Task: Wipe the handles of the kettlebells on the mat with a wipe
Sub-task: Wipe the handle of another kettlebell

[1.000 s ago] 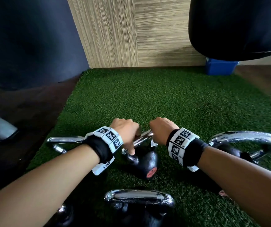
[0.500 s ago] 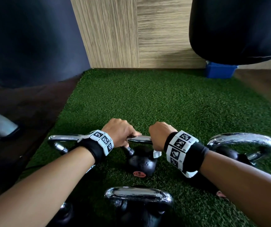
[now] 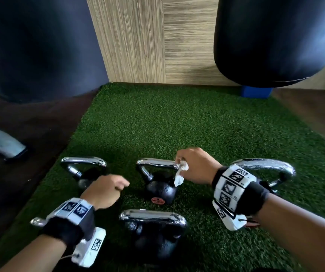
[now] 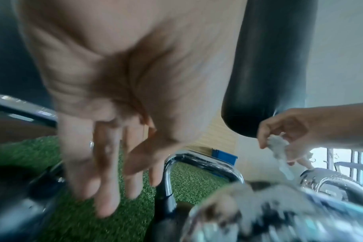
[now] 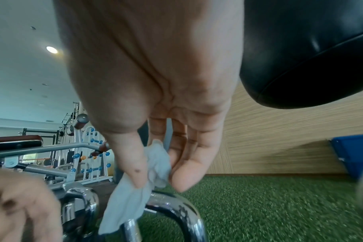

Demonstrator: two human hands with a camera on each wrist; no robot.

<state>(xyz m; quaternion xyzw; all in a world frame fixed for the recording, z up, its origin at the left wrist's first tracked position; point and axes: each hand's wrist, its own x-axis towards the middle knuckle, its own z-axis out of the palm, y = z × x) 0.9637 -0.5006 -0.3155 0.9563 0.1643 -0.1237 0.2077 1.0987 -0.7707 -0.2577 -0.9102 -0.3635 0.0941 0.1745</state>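
Note:
Several black kettlebells with chrome handles stand on the green mat [image 3: 177, 118]. The middle kettlebell [image 3: 160, 190] has its handle [image 3: 155, 161] bare except at the right end. There my right hand [image 3: 195, 165] pinches a crumpled white wipe [image 3: 181, 170], which hangs beside the handle; thumb and fingers [image 5: 135, 163] hold the wipe [image 5: 135, 193] just above the chrome bend [image 5: 176, 209]. My left hand [image 3: 106, 190] hovers off the handle, left of the kettlebell, its fingers [image 4: 106, 180] loose and holding nothing. A nearer kettlebell [image 3: 153, 232] stands in front.
Another kettlebell [image 3: 85, 169] stands at the left and a large chrome handle [image 3: 265, 165] at the right behind my wrist. Two black punching bags [image 3: 275, 36] hang over the far corners. A blue box [image 3: 255, 91] sits by the wooden wall. Dark floor borders the mat.
My left hand has let go of the middle handle and pulled back to the left. My right hand has slid to the handle's right end, and the wipe now shows.

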